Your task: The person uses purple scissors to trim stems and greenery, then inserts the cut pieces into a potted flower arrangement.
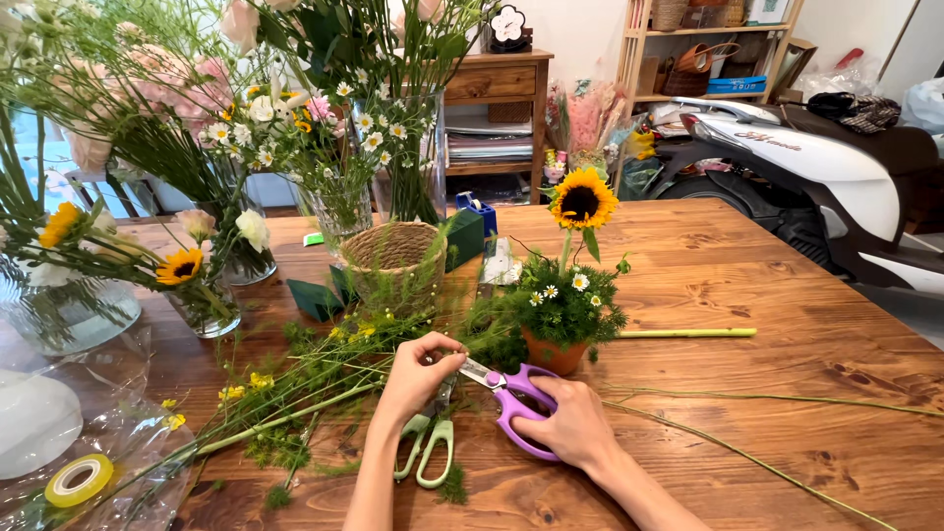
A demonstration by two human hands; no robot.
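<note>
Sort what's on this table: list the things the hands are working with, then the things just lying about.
In use:
purple scissors, in the right hand
cut stems, pinched by the left hand
sunflower pot, just behind the blades

Lying about:
green scissors
woven basket
tape roll
glass vases
bare stem
scooter

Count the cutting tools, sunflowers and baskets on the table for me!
Purple-handled scissors, in the right hand: 1
Green-handled cutters, lying by the left hand: 1
Yellow sunflowers, one tall, one in a vase: 2
Woven straw basket: 1
Total: 5
</note>
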